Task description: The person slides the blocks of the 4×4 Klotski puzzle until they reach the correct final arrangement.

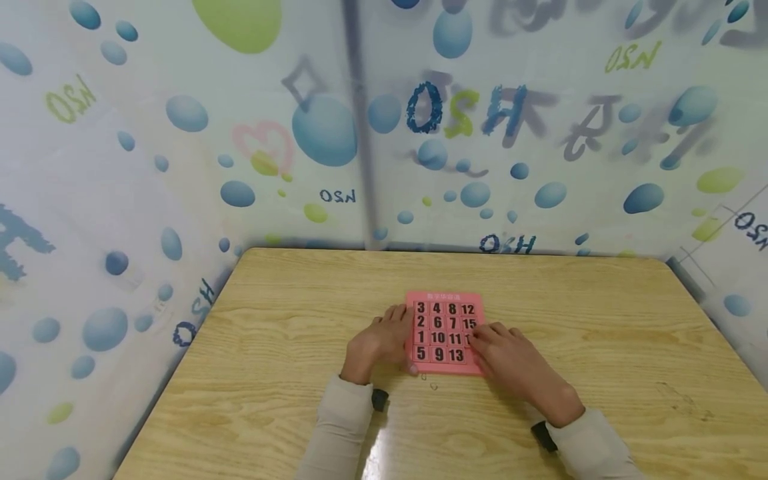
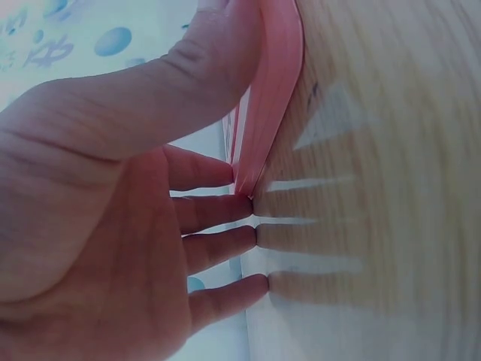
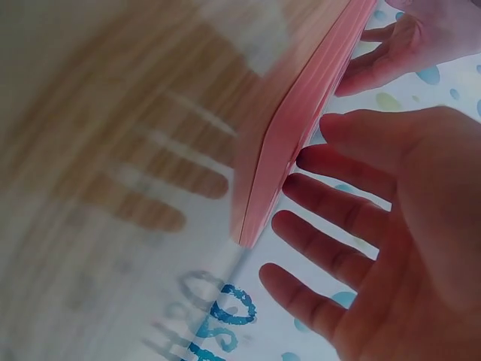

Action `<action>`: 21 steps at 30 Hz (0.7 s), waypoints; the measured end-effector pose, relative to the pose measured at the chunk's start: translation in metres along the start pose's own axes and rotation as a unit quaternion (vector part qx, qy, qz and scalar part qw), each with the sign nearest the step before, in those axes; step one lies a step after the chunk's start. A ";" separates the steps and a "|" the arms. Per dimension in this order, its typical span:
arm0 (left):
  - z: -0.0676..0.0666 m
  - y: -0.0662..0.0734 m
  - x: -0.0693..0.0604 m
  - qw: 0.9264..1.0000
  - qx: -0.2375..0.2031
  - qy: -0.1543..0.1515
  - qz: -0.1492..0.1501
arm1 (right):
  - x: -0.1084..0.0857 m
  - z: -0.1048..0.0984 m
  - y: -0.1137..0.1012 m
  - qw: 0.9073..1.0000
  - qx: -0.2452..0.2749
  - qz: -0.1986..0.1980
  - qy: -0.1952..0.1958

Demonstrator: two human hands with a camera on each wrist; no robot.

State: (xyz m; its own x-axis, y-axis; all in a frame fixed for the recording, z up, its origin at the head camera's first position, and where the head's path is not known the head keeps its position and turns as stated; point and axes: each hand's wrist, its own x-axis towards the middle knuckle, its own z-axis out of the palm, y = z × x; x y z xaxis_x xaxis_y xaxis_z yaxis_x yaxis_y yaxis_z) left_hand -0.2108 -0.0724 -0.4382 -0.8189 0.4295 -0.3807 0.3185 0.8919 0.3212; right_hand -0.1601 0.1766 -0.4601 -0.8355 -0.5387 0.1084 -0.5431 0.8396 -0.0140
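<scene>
One wood-grain table (image 1: pixel 288 320), yellow-brown, with rounded far corners; its far edge stands just beside the back wall (image 1: pixel 396 40). That wall carries a pale print of blue and green droplets, mirror-reversed H2O lettering (image 1: pixel 459 110), grey characters (image 1: pixel 594 127), a pink heart outline (image 1: pixel 288 150) and a grey vertical band (image 1: pixel 361 133). Left wall (image 1: pixel 120 200): matching droplets. Light: white glare (image 1: pixel 373 460) on the table's near part.

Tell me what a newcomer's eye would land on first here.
First, the bright pink number puzzle on the wooden table, its bold black digits standing out. Next, the person's two hands: the left grip at the puzzle's left edge, the right grip reaching over its right side. Behind the table, the pale wall is covered in blue and green bubbles and backward lettering.
</scene>
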 end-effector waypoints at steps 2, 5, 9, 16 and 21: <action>0.000 0.000 0.000 1.000 0.004 -0.001 -0.001 | 0.000 0.000 -0.001 1.000 -0.004 -0.001 -0.001; 0.001 0.001 0.000 1.000 0.006 -0.002 -0.004 | 0.000 0.000 -0.002 1.000 -0.006 -0.002 0.000; 0.001 0.001 0.000 1.000 0.007 0.000 -0.006 | 0.000 -0.001 -0.002 1.000 -0.009 -0.003 -0.004; 0.001 0.002 0.000 1.000 0.005 0.003 -0.005 | -0.001 -0.003 -0.003 1.000 -0.010 -0.009 -0.005; 0.001 0.002 0.001 1.000 0.003 0.001 -0.005 | -0.002 -0.004 -0.004 1.000 -0.006 -0.014 -0.001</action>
State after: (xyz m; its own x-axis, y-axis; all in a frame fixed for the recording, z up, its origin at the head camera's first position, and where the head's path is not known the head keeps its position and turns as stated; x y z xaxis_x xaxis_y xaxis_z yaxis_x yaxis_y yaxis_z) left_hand -0.2103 -0.0701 -0.4385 -0.8234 0.4198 -0.3819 0.3124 0.8970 0.3127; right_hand -0.1557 0.1750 -0.4561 -0.8208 -0.5614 0.1056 -0.5646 0.8254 0.0001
